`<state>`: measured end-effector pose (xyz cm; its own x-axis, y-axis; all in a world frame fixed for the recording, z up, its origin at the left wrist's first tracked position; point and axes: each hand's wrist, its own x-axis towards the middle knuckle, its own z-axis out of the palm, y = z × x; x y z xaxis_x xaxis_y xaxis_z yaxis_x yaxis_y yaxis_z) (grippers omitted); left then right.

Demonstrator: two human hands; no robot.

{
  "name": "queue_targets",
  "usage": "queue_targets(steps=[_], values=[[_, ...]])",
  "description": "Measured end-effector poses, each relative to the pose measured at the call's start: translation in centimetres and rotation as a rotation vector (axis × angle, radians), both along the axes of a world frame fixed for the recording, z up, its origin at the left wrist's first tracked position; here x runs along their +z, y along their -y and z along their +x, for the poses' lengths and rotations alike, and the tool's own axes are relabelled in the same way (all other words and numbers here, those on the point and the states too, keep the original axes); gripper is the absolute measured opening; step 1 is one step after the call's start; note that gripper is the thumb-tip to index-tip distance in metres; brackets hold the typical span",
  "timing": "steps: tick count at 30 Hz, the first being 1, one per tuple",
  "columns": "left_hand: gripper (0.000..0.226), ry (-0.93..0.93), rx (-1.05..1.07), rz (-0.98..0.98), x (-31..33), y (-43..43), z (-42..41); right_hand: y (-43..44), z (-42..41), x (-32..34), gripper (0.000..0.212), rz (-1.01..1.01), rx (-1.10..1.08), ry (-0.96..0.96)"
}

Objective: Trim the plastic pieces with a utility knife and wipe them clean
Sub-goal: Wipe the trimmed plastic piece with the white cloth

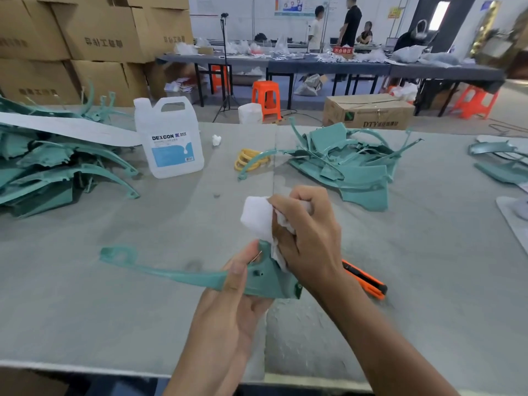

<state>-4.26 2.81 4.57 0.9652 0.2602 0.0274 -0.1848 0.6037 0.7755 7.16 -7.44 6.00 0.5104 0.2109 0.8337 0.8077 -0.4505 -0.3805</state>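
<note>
The left hand [234, 310] grips the teal plastic piece [183, 274] at its wide end, thumb on top and fingers curled beneath; the fingers are mostly hidden by the piece. The narrow arm of the piece extends left above the grey table [114, 324]; whether its tip touches the surface cannot be determined.

The right hand [311, 241] is closed around a white cloth [255, 215] and presses it against the wide end of the piece. The fingertips are buried in the cloth.

Just beside the right wrist lies an orange-and-black utility knife [368, 282]. Its near end is covered by the wrist, and the blade state cannot be seen.

Further back:
- A pile of teal pieces [348, 164] at centre right.
- A second teal stack [57, 172] at left, cut off by the frame edge.
- Yellow rings [250, 161], partly overlapped by a teal arm.
- A white jug [168, 138] marked DEXCON; its smaller label text is unreadable.
- A small white wad [216, 140].

Beyond the table: cardboard boxes [100, 32], an orange stool [265, 98] and long tables [314, 65] with blurred clutter. People stand behind them.
</note>
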Motion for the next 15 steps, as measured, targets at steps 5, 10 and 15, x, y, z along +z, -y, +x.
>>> queue_targets(steps=[5, 10, 15], values=[[0.039, -0.079, -0.041, -0.055, -0.5, -0.8, 0.0, 0.4, 0.8, -0.7, 0.025, -0.147, 0.028, 0.032], [0.041, -0.067, -0.08, -0.047, 0.3, -1.5, 0.2, 0.7, -0.6, -2.0, 0.016, -0.376, 0.126, -0.078], [0.048, -0.09, -0.049, -0.054, 0.1, -1.4, 0.5, 0.7, -1.7, -2.0, 0.016, -0.306, 0.228, 0.06]])
